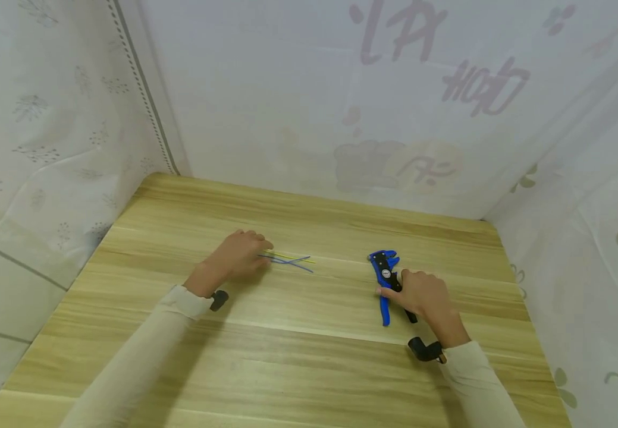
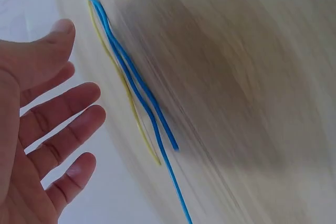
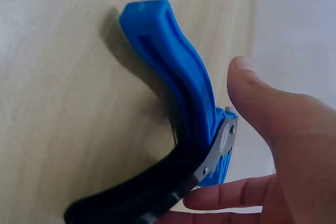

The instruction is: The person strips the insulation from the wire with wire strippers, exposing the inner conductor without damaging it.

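Left grip (image 1: 241,254), a bare hand, thumb and fingers apart, hovers just beside blue and yellow wires (image 1: 289,261); these lie crossed, toward the far edge of the wooden desk (image 1: 309,368); farther along, toward the right edge, is a blue-and-black hand tool (image 1: 386,274); right grip (image 1: 425,292) is at its handles, thumb and fingers apart, contact unclear.

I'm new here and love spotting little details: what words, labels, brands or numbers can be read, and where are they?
"Ho...": slanted grey lettering on the white backdrop; the remaining letters are unclear.
Larger lettering higher on that backdrop: too faint to read surely.
Round label on the blue-and-black tool: too small and blurred to read.
I can make out no numbers.
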Motion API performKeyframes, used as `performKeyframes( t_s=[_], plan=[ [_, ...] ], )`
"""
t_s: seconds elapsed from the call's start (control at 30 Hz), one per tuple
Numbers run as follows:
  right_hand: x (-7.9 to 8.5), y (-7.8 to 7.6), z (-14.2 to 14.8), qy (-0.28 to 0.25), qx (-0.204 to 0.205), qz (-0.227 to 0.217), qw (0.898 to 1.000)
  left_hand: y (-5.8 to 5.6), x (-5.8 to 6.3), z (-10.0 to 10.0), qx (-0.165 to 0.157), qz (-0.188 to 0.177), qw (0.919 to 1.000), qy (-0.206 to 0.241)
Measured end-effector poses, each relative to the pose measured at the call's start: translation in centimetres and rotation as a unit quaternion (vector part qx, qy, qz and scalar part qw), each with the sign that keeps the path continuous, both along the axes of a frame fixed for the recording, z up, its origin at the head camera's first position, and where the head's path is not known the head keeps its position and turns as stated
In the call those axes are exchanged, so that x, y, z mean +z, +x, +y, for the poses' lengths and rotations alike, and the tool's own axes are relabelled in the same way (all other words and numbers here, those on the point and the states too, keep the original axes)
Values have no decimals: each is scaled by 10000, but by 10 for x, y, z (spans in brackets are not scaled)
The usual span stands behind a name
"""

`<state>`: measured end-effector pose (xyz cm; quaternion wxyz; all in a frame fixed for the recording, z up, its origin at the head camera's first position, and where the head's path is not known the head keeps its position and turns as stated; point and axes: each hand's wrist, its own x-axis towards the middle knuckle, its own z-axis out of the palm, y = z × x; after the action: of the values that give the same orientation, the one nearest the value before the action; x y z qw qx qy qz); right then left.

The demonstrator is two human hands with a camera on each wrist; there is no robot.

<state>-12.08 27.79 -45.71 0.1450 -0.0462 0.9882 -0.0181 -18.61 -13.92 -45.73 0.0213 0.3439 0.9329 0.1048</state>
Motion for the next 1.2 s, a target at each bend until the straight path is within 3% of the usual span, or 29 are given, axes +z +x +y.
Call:
performKeyframes(
  t_s=[0.37,0.63,0.83,1.2],
  plan=[
    [-3,7,-11,81,-174,-375,9991,-5,-9,29,-315,-4,9994,121],
    [-4,7,-18,-95,-450,-388,9982,-7,-14,46,-295,-121,9995,-6],
    [-6,6,-18,-210,-539,-257,9980,-7,-17,52,-203,-185,9992,-274],
    [-10,5,-13,-468,-665,252,9964,-7,-11,54,-191,-102,9993,-312]
  ],
)
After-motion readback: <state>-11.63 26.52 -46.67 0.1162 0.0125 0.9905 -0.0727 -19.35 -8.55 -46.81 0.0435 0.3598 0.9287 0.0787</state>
